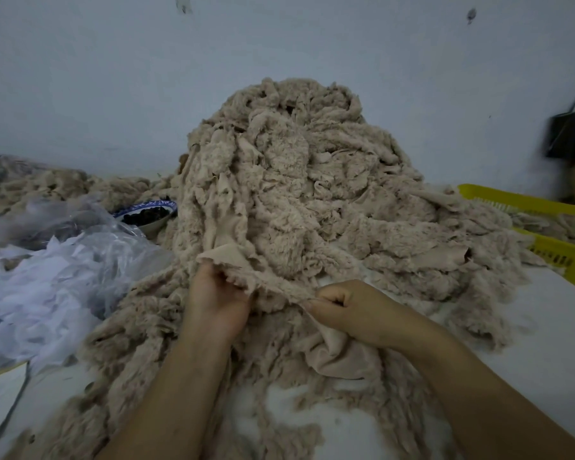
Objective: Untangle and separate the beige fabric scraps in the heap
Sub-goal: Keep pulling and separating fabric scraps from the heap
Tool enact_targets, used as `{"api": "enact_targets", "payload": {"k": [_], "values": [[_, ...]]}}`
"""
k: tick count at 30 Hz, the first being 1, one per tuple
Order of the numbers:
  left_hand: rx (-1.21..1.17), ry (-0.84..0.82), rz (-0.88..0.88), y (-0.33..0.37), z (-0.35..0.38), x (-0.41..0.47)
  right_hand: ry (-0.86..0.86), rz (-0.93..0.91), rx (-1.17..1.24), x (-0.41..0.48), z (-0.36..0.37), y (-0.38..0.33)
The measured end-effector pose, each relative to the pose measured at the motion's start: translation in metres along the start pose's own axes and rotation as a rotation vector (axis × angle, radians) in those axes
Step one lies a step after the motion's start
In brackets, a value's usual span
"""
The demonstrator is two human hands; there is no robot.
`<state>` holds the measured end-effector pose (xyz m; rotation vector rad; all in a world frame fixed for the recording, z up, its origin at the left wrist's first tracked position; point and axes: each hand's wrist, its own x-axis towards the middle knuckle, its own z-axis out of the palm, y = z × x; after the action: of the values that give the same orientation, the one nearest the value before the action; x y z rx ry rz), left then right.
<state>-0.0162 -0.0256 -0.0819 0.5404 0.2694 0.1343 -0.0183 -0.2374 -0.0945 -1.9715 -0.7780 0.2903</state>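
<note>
Head camera, work table: a tall heap (296, 180) of beige fabric scraps rises against the wall at the centre, its matted strips spilling forward over the white tabletop (545, 343) to the near edge. By the look of it, the sorting has barely dented the pile; nearly all the scraps are knotted together.

At the foot of the heap, the left hand (218, 303) has its fingers curled around the edge of one scrap (273, 283), while the right hand (349, 310) pinches the same piece between thumb and forefinger, other fingers folded in. The scrap is stretched between them, and its far end runs back into the tangle, not yet free.

At left, a crumpled clear plastic bag (80, 220) lies with white material (47, 293); whether that sits inside it cannot be told. At right, a yellow basket (558, 254) holds a few beige scraps. A blue-patterned bowl (146, 224) beside the heap contains small dark items, too blurred to name.
</note>
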Motion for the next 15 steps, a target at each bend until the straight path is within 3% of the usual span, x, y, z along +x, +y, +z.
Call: {"api": "enact_targets", "payload": {"k": [3,6,9,12,15], "values": [[-0.117,0.003,-0.005,0.012,-0.006,0.004,0.057,0.004,-0.040,-0.002,-0.005,-0.001],[-0.210,-0.044,-0.021,0.017,-0.011,0.003,0.272,0.033,-0.042,-0.002,-0.012,0.003],[-0.095,-0.096,-0.087,0.003,-0.007,0.000,0.519,0.074,-0.030,-0.001,-0.017,0.010],[0.045,-0.142,-0.148,-0.018,0.000,-0.008,0.593,0.085,-0.165,0.002,-0.015,0.012],[0.101,-0.212,-0.175,-0.030,0.007,-0.014,0.608,-0.081,-0.213,0.006,-0.003,0.001]]}}
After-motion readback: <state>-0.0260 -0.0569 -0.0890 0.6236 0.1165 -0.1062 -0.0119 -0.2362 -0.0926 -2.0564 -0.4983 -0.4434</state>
